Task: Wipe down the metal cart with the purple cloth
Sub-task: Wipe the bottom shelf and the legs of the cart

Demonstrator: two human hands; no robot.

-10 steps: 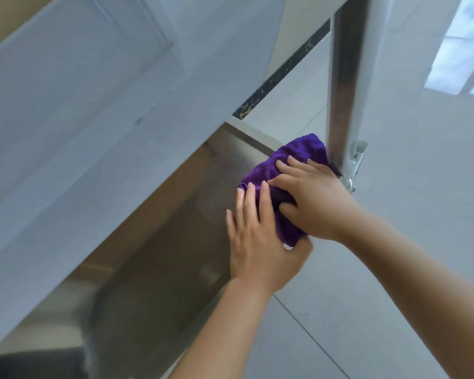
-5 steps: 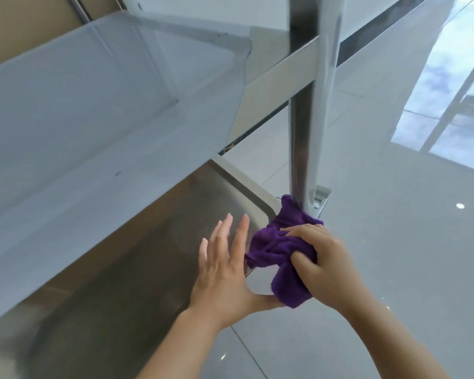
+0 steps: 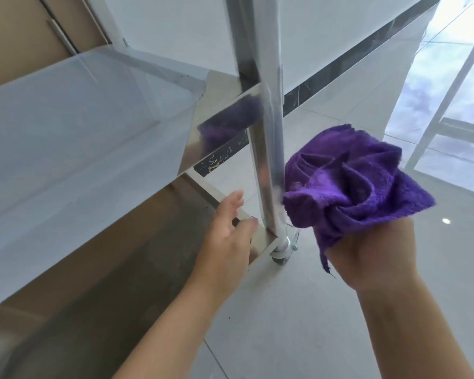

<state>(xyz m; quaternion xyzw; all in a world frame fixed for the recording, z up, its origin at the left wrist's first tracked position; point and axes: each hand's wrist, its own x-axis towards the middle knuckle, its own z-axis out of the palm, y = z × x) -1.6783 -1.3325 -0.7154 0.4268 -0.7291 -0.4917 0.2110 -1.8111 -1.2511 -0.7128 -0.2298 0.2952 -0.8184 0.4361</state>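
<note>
Two bare hands work at one corner of a metal cart (image 3: 93, 149). One purple cloth (image 3: 350, 184) is bunched in the right hand (image 3: 372, 253), whose fingers are curled under the cloth and grip its lower folds; the fingertips themselves are hidden by the fabric. The cloth is raised off the shelves, just to the right of the one upright post (image 3: 266, 138) seen at this corner, and its left edge reaches the post, though whether it truly touches is hard to tell. A purple reflection of the cloth shows on the shiny rim of the upper shelf beside the post.

The left hand (image 3: 227, 236) holds nothing. Its fingers are straight and close together, laid along the rim at the corner of the lower shelf (image 3: 99, 274), with the thumb near the foot of the post.

Two shelves are in view: the pale upper one, seen from above at a slant, and the darker lower one beneath it. One caster wheel (image 3: 281, 255) sits under the post, on the tiled floor (image 3: 298, 318). One small bright spot of light is reflected on the floor to the right of the cloth. One dark marbled strip (image 3: 340, 64) runs along the bottom of the white wall behind the cart.
</note>
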